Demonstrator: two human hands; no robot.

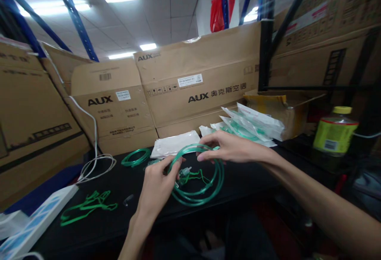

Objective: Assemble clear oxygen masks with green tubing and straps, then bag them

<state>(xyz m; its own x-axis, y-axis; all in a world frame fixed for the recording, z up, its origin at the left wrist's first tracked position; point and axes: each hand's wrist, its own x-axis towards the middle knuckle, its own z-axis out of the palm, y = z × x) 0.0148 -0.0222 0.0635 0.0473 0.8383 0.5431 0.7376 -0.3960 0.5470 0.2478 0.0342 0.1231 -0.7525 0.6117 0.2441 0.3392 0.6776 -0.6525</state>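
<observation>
left hand (157, 184): pinches tubing coil (198, 190) at its left edge | right hand (230, 149): fingers closed on coil's top | coil: frame centre, between hands, above black surface (119, 220)

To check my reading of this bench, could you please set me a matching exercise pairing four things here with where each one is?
Things:
1. coil of green tubing
2. green straps
3. yellow-capped bottle
4. red bag

Places:
A. hanging high above the cardboard boxes
B. held between the left hand and the right hand
C. standing at the far right
D. lying loose on the black table, left of the hands

Pairs: 1-B, 2-D, 3-C, 4-A.
</observation>
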